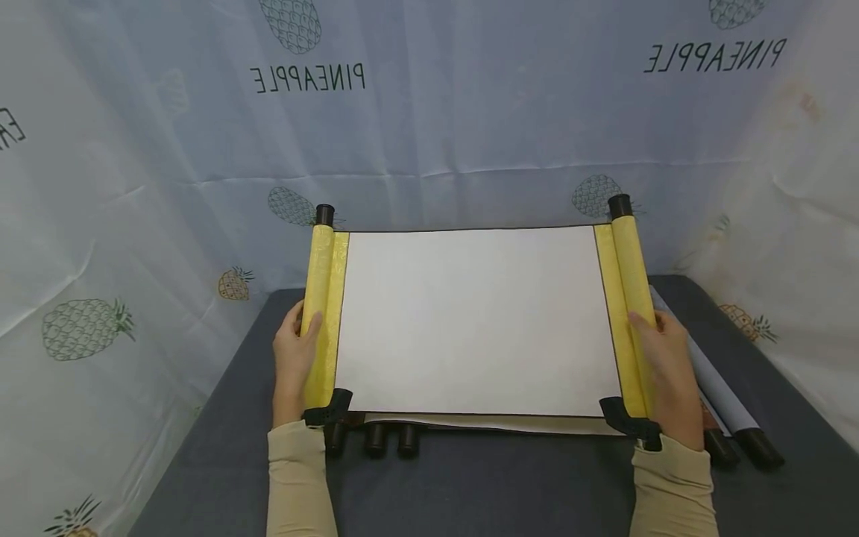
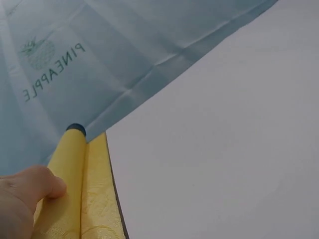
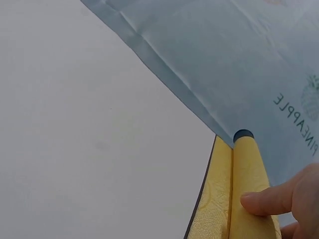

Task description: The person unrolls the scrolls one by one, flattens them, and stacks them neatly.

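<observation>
A hanging scroll, unrolled to a blank white sheet with yellow brocade borders, is held up over the dark table and faces me. Its two yellow rollers have dark end caps. My left hand grips the left roller, thumb across the front and the other fingers behind it. On the opposite side my right hand holds the right roller the same way, its thumb pressed on the yellow cloth. The sheet hangs fairly flat between the hands and hides much of the table behind it.
Several dark roller ends poke out below the scroll at the left. A pale strip shows under its lower edge. At the right lies a grey rolled scroll with a black cap. A pineapple-print curtain surrounds the dark table.
</observation>
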Demonstrator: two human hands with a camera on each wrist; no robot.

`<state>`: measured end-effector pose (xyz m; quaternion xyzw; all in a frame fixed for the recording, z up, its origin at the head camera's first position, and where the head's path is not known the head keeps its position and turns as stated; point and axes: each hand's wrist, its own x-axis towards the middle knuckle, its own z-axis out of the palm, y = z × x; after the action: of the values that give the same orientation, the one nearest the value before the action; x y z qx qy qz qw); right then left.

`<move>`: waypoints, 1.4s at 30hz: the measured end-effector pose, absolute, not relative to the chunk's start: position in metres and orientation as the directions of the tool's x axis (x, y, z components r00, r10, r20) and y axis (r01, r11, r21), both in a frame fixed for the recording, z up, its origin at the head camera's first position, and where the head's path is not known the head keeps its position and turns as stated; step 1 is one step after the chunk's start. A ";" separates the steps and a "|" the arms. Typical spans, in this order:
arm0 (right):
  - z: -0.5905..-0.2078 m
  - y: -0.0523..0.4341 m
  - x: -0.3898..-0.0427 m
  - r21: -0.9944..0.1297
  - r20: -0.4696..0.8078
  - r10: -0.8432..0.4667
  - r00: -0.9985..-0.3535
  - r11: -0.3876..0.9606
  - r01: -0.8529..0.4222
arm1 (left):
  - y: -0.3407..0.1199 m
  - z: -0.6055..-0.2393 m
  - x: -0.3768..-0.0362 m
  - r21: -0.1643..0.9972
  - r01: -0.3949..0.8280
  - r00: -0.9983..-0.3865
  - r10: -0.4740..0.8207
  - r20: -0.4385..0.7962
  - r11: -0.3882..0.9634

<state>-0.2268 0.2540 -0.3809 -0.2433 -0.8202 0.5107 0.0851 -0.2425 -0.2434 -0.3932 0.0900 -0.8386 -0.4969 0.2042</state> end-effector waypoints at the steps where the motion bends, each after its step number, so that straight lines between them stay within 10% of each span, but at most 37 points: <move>1: -0.381 0.254 -0.226 -0.877 -0.106 0.493 -0.864 0.362 0.314 | -0.243 -0.393 -0.243 0.871 0.048 -0.902 -0.354 0.248 0.488; 24: -0.397 0.262 -0.231 -0.816 0.028 0.573 -0.819 0.487 0.313 | -0.239 -0.402 -0.254 0.857 -0.020 -0.957 -0.258 0.133 0.514; 42: -0.430 0.248 -0.247 -0.692 0.108 0.413 -0.904 0.684 0.230 | -0.265 -0.419 -0.263 0.848 -0.131 -0.985 -0.161 -0.055 0.513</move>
<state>-0.2472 0.2477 -0.4303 -0.1770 -0.9085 0.3558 0.1289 -0.2635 -0.2648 -0.4186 0.0839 -0.8697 -0.4862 0.0153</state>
